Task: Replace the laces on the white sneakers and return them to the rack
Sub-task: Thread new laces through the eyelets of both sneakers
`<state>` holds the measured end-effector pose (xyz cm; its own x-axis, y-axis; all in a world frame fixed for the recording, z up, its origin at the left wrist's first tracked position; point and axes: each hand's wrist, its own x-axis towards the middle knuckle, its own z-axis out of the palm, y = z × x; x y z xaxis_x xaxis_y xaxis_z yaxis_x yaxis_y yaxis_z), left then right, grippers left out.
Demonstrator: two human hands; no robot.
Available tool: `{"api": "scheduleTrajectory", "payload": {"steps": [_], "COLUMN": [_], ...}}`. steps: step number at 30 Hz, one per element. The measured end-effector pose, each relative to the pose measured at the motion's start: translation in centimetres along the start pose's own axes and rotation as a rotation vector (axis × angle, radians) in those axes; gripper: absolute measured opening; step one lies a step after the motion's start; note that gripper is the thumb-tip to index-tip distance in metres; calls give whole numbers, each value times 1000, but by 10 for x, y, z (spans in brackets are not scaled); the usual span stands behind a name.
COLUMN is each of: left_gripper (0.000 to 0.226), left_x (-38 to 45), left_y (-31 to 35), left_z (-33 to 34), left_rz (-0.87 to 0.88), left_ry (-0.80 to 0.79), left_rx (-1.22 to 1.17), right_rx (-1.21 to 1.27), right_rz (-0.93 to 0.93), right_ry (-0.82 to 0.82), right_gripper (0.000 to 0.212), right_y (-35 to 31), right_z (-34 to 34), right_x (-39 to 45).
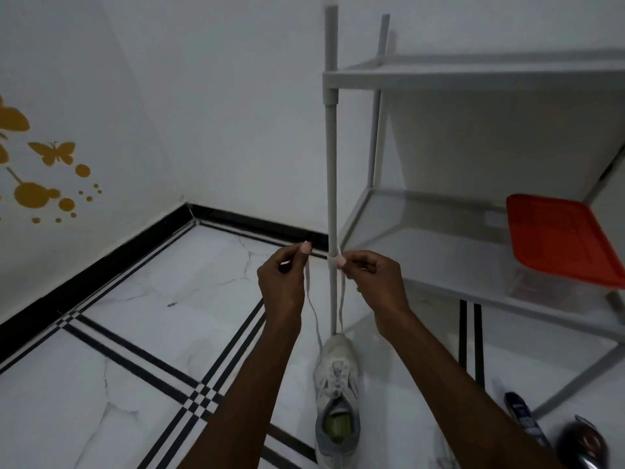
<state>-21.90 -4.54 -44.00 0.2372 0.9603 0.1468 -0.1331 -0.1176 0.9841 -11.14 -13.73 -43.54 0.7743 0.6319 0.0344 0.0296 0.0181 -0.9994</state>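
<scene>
A white sneaker (335, 387) with grey trim and a green insole stands on the tiled floor, toe pointing away from me, at the foot of the grey rack (439, 252). A white lace (314, 319) runs up from its eyelets in two strands. My left hand (282, 282) pinches the left strand's end between thumb and fingertips. My right hand (375, 282) pinches the right strand's end at about the same height. Both ends are held well above the shoe, pulled up and slightly apart.
The rack's front post (331, 184) rises right behind my hands. A clear box with an orange lid (561, 242) sits on the rack's middle shelf. Dark objects (527, 421) lie on the floor at the lower right. Walls meet in a corner at the far left.
</scene>
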Motion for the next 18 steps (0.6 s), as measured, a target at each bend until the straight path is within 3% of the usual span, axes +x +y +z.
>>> {"api": "scheduleTrajectory", "payload": {"steps": [4,10,13,16,18], "left_gripper": [18,18,29,39,35], "left_x": [-14,-48,-61,-72,-79], "left_y": [-78,-185,-211,-230,-239], "left_z": [-32,-70,-77,-84,-88], "left_rz": [-66,-250,-336,-297,-247], "left_ry": [78,125,141,41,-64], "left_rx": [171,270,259,362,490], "right_rx": [-159,-217,-215,-141,-203], "right_rz": [100,313,228,85,101], "right_ry": [96,158,391,696,698], "right_gripper": [4,12,19,26,21], "right_y": [81,180,201,210,216], "right_z": [-21,-50,-64,-84,-91], "right_x": [-6,-30,-32,-27,-30]}}
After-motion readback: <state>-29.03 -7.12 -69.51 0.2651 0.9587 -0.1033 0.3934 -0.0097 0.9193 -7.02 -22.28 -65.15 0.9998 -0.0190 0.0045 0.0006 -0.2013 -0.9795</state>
